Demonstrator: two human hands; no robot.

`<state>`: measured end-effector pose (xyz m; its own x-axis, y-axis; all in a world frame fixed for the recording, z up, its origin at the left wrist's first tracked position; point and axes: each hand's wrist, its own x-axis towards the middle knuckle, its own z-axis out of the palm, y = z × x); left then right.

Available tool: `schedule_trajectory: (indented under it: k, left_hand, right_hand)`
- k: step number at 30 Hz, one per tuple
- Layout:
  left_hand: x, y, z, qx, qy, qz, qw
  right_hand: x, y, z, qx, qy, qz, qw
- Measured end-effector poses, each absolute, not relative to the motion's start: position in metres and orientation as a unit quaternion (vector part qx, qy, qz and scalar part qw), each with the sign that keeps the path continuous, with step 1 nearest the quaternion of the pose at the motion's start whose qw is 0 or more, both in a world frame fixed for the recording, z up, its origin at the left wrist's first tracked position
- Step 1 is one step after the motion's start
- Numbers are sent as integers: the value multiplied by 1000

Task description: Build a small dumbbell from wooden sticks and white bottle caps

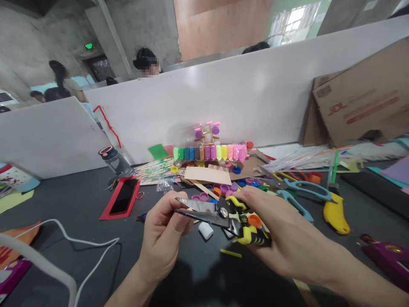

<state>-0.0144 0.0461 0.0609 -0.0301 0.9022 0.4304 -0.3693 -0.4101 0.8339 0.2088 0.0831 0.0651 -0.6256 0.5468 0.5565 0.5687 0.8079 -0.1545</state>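
In the middle of the head view, my right hand [277,230] is wrapped round the yellow-and-black handles of spring-loaded shears [204,211]. Their dark blades point left and stand slightly apart. My left hand [168,234] is closed in a pinch at the blade tips, thumb against fingers; whatever it holds there is mostly hidden. Below the blades, a white lump [205,230] lies on the dark table. A thin yellow strip [231,253] lies nearer to me. Behind the shears are several coloured bottle caps [217,192] and a pale wooden board [207,175].
A row of coloured clay packs [207,152] stands before a white partition [243,98]. At left are a phone [124,195] on red card, a bottle [116,161] and a white cable [67,236]. Blue scissors [308,189], a yellow cutter [336,215] and a purple glue gun [385,260] lie right.
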Motion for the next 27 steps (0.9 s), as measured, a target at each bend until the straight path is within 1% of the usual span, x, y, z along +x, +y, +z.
schedule_trajectory:
  k: [6, 11, 15, 18, 21, 27]
  left_hand:
    - [-16, 45, 61, 531, 268, 657, 464]
    - [-15, 45, 62, 532, 270, 665, 449]
    - [-15, 45, 62, 524, 271, 673, 447]
    - [-14, 45, 63, 501, 258, 681, 469]
    - [-13, 46, 65, 499, 255, 683, 469]
    - [-14, 46, 65, 519, 264, 674, 455]
  right_hand:
    - [207, 84, 68, -287, -897, -53, 331]
    - [203, 84, 67, -298, -889, -29, 347]
    - [204, 84, 67, -327, -891, 35, 313]
    - [205, 84, 65, -334, -896, 50, 288]
    - [207, 83, 62, -329, -899, 25, 286]
    - [208, 84, 63, -299, -899, -55, 314]
